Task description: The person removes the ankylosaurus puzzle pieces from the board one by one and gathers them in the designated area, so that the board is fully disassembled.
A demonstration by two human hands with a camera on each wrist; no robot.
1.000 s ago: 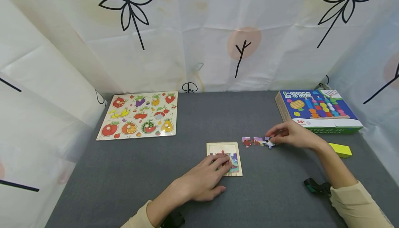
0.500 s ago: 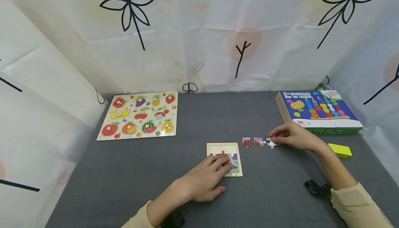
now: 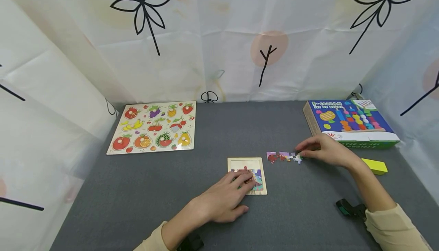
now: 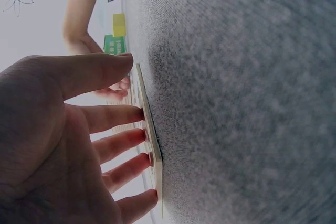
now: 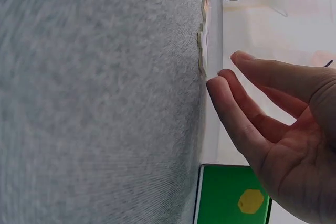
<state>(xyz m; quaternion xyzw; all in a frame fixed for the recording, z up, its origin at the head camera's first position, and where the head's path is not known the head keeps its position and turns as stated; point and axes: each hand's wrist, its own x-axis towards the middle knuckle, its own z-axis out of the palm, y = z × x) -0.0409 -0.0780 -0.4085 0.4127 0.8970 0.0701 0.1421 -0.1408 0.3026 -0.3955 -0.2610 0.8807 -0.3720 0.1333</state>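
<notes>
"Right grip (image 3: pixel 322 150) looks loose to me, a fingertip at the white puzzle piece (image 3: pixel 297 158). What changed?"

"Half a second ago that piece lay straighter; I now see it turned slightly, close beside its neighbour (image 3: pixel 284 156) on the table (image 3: pixel 205 129). I'd judge it merely nudged, so it counts as unplaced."

"And my left grip (image 3: pixel 226 195)?"

"Fingers nearly straight, resting on the part-filled puzzle frame (image 3: pixel 236 164), left of the loose pieces."

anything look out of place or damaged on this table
Nothing looks spilled or damaged. The puzzle frame under the left hand is only part filled, its far end bare, while loose puzzle pieces lie in a row outside it, near the right hand.
</notes>
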